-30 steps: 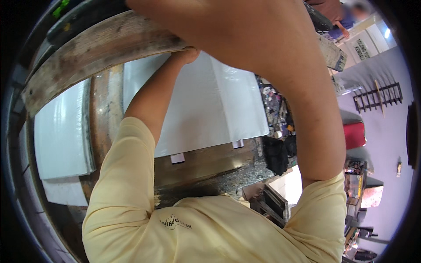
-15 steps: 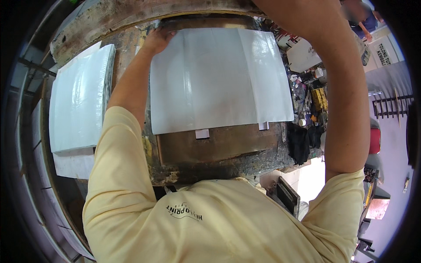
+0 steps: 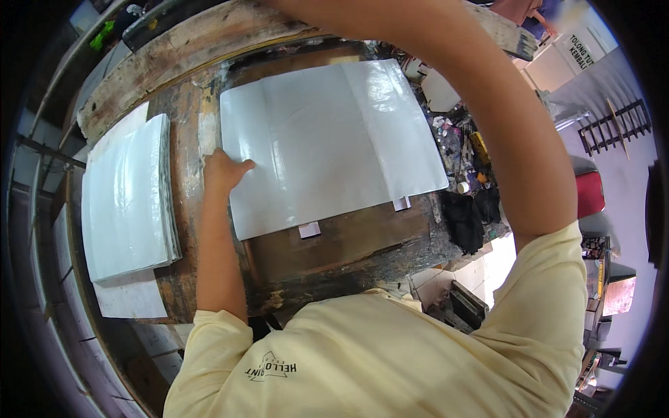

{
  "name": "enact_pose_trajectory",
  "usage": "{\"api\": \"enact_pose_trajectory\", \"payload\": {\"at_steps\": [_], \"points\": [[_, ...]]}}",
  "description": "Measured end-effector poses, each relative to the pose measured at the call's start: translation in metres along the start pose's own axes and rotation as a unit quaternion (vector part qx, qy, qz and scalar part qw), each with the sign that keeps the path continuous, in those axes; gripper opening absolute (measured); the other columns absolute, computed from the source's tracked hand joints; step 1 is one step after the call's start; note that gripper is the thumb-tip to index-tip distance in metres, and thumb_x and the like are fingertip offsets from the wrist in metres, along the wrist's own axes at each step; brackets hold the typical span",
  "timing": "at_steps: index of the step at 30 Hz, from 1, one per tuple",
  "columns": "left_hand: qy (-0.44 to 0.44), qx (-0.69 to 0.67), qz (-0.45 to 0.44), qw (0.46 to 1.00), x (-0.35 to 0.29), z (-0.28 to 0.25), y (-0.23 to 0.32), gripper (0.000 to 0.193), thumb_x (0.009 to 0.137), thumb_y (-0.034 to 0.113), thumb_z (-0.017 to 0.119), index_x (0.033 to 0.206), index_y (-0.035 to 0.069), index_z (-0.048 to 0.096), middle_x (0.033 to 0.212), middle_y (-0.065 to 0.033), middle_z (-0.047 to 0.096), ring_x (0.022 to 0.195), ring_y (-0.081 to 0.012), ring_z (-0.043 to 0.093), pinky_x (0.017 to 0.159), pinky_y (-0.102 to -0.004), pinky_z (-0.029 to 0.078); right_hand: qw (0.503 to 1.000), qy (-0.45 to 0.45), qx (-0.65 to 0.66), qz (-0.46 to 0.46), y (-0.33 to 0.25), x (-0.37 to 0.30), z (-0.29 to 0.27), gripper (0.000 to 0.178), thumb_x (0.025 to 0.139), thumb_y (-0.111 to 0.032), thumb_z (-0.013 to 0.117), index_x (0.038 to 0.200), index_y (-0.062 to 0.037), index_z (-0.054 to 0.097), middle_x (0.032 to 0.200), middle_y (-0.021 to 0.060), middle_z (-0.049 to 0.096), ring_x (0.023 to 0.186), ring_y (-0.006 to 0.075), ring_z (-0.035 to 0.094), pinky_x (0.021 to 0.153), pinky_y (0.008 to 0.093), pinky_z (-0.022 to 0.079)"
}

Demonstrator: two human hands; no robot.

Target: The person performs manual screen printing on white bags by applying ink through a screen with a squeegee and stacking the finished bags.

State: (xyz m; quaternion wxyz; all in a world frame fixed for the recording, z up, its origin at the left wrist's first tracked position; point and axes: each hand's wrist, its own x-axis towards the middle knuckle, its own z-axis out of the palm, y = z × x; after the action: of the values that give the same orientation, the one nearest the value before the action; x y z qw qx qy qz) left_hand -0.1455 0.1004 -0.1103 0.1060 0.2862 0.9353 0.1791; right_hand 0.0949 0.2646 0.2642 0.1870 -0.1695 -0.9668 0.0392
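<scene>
A wide white glossy sheet (image 3: 320, 139), creased lengthwise, lies over a brown board (image 3: 334, 240) on the worktable. Beside its left edge is my left hand (image 3: 224, 171), thumb stretched out over the sheet's edge and away from the fingers, which are partly hidden; it appears to hold nothing. My right forearm is raised across the top right of the view, and the right hand is beyond the upper edge, out of sight. Two small pale tabs, a left tab (image 3: 309, 230) and a right tab (image 3: 402, 203), stick out from under the sheet's near edge.
To the left lies a thick stack of similar white glossy sheets (image 3: 129, 202). A long worn wooden beam (image 3: 188, 56) spans the far side. Black cloths (image 3: 461, 221), a yellow container (image 3: 479, 150) and jumbled small items lie right of the sheet. Another person (image 3: 519, 10) stands at the far right.
My left hand has come nearer from the sheet's far left corner down along its left edge. The right arm has swung further left overhead. My view has turned, so the table appears tilted.
</scene>
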Motion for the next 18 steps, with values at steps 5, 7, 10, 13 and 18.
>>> {"api": "enact_pose_trajectory", "payload": {"at_steps": [5,7,10,13,18], "points": [[-0.022,-0.015,-0.014,1.000,0.002,0.001,0.006,0.099,0.060,0.051,0.102,0.124,-0.014,0.065,0.129,-0.0378,0.069,0.120,-0.0477,0.070,0.101,-0.0493,0.060,0.997,-0.011,0.027,-0.065,0.010,-0.002,0.000,0.057,0.104,-0.041,0.045,0.066,-0.0024,0.064,0.061,0.0103,0.063,0.054,0.0218,0.059,0.054,0.0411,0.056],[0.023,0.041,-0.036,0.998,-0.007,-0.002,0.017,0.103,0.062,0.052,0.102,0.133,-0.013,0.062,0.140,-0.0398,0.062,0.132,-0.0461,0.063,0.106,-0.0513,0.056,0.995,-0.007,0.026,-0.095,0.017,-0.005,-0.001,0.057,0.106,-0.040,0.044,0.066,-0.0044,0.063,0.060,0.0089,0.060,0.053,0.0201,0.057,0.054,0.0413,0.056],[0.145,0.085,0.111,0.979,-0.039,0.004,0.054,0.101,0.076,0.047,0.096,0.150,-0.007,0.055,0.159,-0.0383,0.048,0.151,-0.0438,0.047,0.119,-0.0551,0.046,0.994,-0.038,0.036,-0.092,0.020,-0.009,-0.004,0.058,0.107,-0.040,0.041,0.066,-0.0064,0.063,0.058,0.0066,0.058,0.052,0.0182,0.056,0.054,0.0413,0.057],[-0.022,-0.061,0.508,0.859,-0.066,0.043,0.119,0.074,0.102,0.040,0.074,0.164,0.009,0.049,0.169,-0.0167,0.048,0.162,-0.0375,0.035,0.135,-0.0546,0.023,0.994,-0.047,0.061,-0.075,0.019,-0.009,-0.005,0.058,0.108,-0.040,0.041,0.066,-0.0064,0.063,0.058,0.0054,0.058,0.051,0.0170,0.056,0.053,0.0398,0.057],[-0.058,0.062,0.596,0.799,-0.073,0.102,0.181,0.089,0.110,0.063,0.049,0.170,0.000,0.031,0.178,-0.0198,0.032,0.167,-0.0351,0.024,0.139,-0.0502,0.012,0.994,-0.045,0.062,-0.082,0.020,-0.004,-0.012,0.056,0.109,-0.039,0.045,0.068,-0.0063,0.064,0.059,0.0036,0.058,0.051,0.0141,0.055,0.048,0.0343,0.054]]}}
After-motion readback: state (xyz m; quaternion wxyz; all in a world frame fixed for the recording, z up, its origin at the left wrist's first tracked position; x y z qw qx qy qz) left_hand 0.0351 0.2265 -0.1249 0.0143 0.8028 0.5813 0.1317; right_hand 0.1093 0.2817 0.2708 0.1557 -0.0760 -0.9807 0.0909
